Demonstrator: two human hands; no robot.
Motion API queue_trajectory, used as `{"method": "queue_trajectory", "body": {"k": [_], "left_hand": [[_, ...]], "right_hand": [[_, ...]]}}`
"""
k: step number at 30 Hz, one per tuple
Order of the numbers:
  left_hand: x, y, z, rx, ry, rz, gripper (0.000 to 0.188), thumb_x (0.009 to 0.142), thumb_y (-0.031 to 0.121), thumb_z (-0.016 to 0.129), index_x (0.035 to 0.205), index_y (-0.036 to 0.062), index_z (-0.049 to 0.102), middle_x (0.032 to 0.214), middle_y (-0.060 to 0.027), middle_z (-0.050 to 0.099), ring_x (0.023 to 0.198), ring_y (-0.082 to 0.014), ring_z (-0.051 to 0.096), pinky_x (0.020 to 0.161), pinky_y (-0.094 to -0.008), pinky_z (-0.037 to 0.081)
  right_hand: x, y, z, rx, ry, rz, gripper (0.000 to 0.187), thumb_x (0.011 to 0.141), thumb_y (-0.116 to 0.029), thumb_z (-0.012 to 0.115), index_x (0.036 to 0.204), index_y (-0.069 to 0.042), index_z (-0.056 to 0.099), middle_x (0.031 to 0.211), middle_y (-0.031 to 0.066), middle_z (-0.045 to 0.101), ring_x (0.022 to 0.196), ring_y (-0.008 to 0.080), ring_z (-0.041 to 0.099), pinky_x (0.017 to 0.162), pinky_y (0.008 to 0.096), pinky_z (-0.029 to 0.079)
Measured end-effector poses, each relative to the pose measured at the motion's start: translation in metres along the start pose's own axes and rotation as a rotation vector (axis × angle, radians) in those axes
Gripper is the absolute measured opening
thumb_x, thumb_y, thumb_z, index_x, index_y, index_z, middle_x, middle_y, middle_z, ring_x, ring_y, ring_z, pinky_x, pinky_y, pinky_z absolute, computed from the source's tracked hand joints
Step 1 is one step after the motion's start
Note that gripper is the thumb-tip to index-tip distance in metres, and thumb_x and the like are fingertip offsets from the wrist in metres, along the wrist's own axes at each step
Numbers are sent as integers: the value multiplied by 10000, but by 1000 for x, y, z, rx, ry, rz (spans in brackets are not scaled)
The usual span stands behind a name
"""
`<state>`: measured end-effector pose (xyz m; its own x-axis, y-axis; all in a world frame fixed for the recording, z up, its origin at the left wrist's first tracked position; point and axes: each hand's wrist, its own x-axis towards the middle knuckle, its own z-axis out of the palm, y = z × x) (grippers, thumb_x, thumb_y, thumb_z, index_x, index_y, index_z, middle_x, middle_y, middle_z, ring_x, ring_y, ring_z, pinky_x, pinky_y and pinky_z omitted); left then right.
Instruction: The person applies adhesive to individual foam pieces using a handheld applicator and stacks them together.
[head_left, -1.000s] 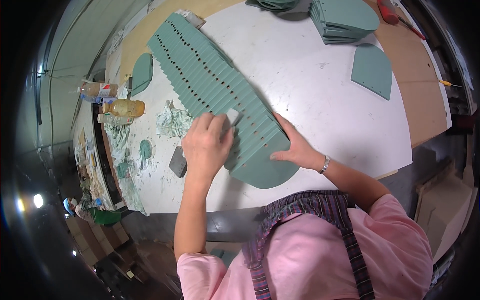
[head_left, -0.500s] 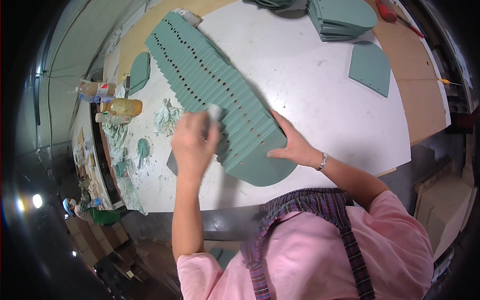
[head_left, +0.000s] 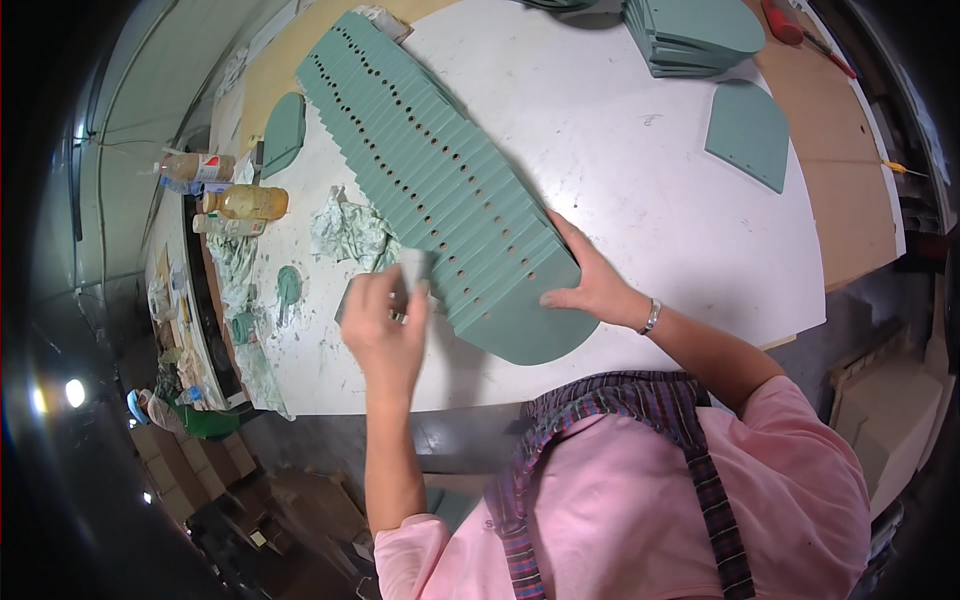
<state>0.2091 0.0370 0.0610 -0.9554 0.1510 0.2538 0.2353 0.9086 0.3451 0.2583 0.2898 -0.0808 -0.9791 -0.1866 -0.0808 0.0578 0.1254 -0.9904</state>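
A long fanned row of green panels (head_left: 425, 165), each with two small holes, lies slantwise across the white table. Its rounded near end points toward me. My left hand (head_left: 382, 325) is closed around a small pale grey block (head_left: 416, 264), slightly blurred, just beside the left edge of the row. I cannot tell whether the block touches the panels. My right hand (head_left: 600, 288) grips the right edge near the front, thumb on the top panel and fingers along the side. Behind my left hand lies a crumpled, green-stained white cloth (head_left: 350, 230).
More green panels are stacked (head_left: 690, 40) at the back right, with a single panel (head_left: 748, 135) nearer. Another panel group (head_left: 284, 135) lies left. Bottles (head_left: 250, 202) stand at the left edge. A red-handled tool (head_left: 783, 22) lies far right. A person in a cap (head_left: 150, 408) is at lower left.
My left hand with the block has moved slightly toward me, off the panels' holes to their left edge. The right hand keeps its hold on the row.
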Motion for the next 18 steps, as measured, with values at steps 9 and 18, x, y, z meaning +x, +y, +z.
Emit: {"method": "queue_trajectory", "body": {"k": [9, 18], "left_hand": [[-4, 2, -2, 26, 26, 112, 235, 745, 102, 785, 946, 58, 671, 842, -78, 602, 724, -254, 607, 621, -383, 495], [-3, 7, -10, 0, -35, 230, 326, 707, -23, 753, 1015, 79, 722, 894, -62, 621, 820, -263, 600, 699, -374, 501]], "right_hand": [[1, 2, 2, -2, 44, -35, 1127, 714, -320, 845, 1563, 3, 179, 1556, 270, 296, 1450, 379, 301, 1193, 421, 270], [1, 4, 2, 17, 48, -36, 1124, 713, -331, 847, 1559, 6, 189, 1546, 274, 308, 1446, 379, 310, 1189, 426, 279]]}}
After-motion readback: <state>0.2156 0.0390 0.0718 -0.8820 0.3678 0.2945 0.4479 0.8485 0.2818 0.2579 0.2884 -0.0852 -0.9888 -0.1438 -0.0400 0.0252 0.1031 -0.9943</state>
